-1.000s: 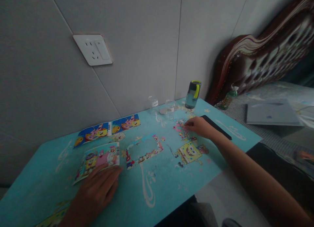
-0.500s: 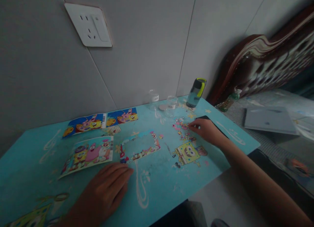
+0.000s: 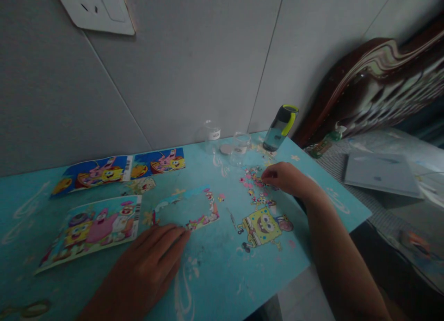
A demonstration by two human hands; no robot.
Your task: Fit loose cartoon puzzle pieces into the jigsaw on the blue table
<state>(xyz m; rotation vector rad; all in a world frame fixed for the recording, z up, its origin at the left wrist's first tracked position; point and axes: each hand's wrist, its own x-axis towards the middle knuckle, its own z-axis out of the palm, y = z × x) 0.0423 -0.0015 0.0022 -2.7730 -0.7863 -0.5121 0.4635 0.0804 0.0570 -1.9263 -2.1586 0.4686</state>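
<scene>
My left hand [image 3: 152, 261] lies on the table with its fingers stretched out flat, holding nothing. Its fingertips cover the near left corner of a frame of joined jigsaw puzzle pieces [image 3: 201, 223], whose middle shows bare table. Farther right, my right hand [image 3: 289, 180] reaches into a pile of loose puzzle pieces [image 3: 253, 181]. Thumb and fingers there are bent together in a pinch at the pile's right side; what lies between them is too small to make out. Left of the frame lies a picture sheet with cartoon figures [image 3: 100, 226].
Two blue picture sheets [image 3: 100, 173] lie near the wall. Two clear jars [image 3: 212, 138], a round lid [image 3: 226, 149] and a dark bottle with a yellow-green handle [image 3: 279, 126] stand at the back. A printed cartoon sponge [image 3: 263, 226] decorates the tabletop. A laptop [image 3: 383, 173] lies beyond the right edge.
The view has shifted, so the wall socket sits higher and farther left. My left hand now covers the frame's near left corner. My right hand stays at the pile, its wrist raised more.
</scene>
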